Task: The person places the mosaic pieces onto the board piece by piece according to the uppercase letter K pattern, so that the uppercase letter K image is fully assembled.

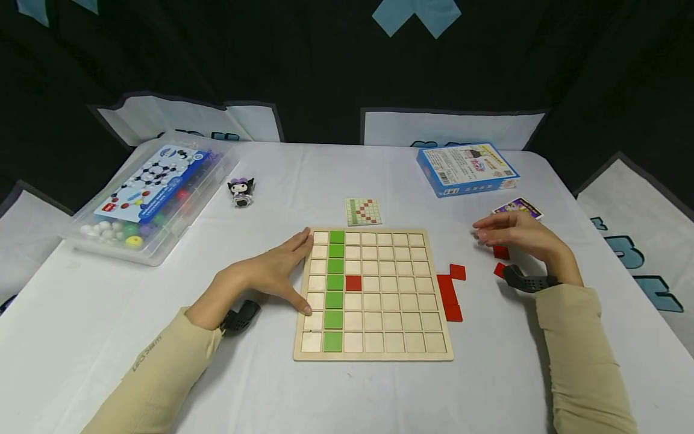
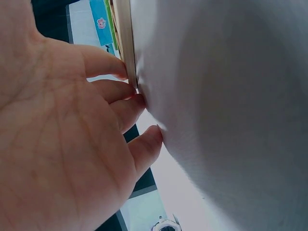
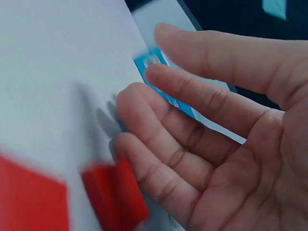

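red square tiles (image 1: 458,272), seemingly mid-placing
left hand (image 1: 271,271), fingers spread, against pale wooden grid board (image 1: 385,300); right hand (image 1: 517,235), loosely bent, should pinch another

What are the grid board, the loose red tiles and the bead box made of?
The board looks like matte wood, judging by its pale tan rim. The red tiles look flat and evenly coloured: perhaps painted wood or plastic, I can't tell. The bead box seems smooth, clear plastic: beads show through.
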A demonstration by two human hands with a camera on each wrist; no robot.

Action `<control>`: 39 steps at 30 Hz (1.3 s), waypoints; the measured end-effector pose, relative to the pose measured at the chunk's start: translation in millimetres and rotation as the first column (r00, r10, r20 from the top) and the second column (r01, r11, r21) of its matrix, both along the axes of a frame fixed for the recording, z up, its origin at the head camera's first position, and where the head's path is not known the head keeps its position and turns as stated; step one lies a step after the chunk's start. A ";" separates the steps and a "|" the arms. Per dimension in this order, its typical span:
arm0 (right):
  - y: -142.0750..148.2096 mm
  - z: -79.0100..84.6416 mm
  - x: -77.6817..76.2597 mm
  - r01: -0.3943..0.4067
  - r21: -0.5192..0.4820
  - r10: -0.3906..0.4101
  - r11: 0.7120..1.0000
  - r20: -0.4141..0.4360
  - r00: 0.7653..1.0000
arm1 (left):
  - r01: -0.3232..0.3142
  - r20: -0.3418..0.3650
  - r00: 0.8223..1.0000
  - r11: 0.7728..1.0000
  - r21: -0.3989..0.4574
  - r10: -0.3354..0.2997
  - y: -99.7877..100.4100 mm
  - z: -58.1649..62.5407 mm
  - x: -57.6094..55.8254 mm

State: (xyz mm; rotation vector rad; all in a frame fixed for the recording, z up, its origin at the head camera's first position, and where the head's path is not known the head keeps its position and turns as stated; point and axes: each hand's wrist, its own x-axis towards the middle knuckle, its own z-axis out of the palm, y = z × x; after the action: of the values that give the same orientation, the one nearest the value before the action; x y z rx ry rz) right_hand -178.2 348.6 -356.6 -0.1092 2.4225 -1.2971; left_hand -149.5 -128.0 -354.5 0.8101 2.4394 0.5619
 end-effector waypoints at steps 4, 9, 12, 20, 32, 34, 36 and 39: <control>22.4 -2.6 4.7 0.019 0.006 -0.020 1.000 0.015 1.000 | 0.002 0.003 1.000 1.000 0.002 -0.002 -0.1 -0.4 -0.1; 38.4 -1.1 12.0 0.020 0.031 -0.021 0.999 0.048 0.999 | 0.005 0.006 1.000 1.000 0.005 -0.005 -0.4 -1.0 -0.6; 45.5 0.1 16.0 0.017 0.042 -0.020 0.999 0.059 0.998 | 0.005 0.008 1.000 1.000 0.005 -0.005 -0.2 -0.9 -0.7; 38.3 3.6 13.4 -0.042 0.235 0.032 0.971 0.044 0.999 | 0.003 0.017 1.000 1.000 0.005 -0.003 0.0 0.1 -0.3; 19.4 7.9 6.7 -0.095 0.287 0.081 0.953 0.063 0.995 | 0.004 0.008 1.000 1.000 -0.009 -0.004 -0.5 0.2 -0.6; 18.4 6.2 6.5 -0.076 0.279 0.068 0.957 0.036 0.997 | 0.005 0.007 1.000 1.000 -0.014 -0.005 -0.6 0.3 -0.4; 16.8 4.4 6.3 -0.056 0.250 0.053 0.967 0.019 0.998 | 0.005 0.007 1.000 1.000 -0.012 -0.005 -0.7 0.4 -0.3; 12.6 2.5 5.7 -0.044 0.186 0.043 0.982 0.012 0.999 | 0.005 0.006 1.000 1.000 -0.011 -0.004 -1.0 0.5 0.0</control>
State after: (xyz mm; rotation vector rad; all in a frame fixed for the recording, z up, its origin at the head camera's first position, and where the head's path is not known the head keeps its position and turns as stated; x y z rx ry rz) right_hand -172.5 361.2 -354.1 -0.1047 2.5060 -1.0443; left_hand -149.5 -129.0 -354.0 0.8079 2.4325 0.5476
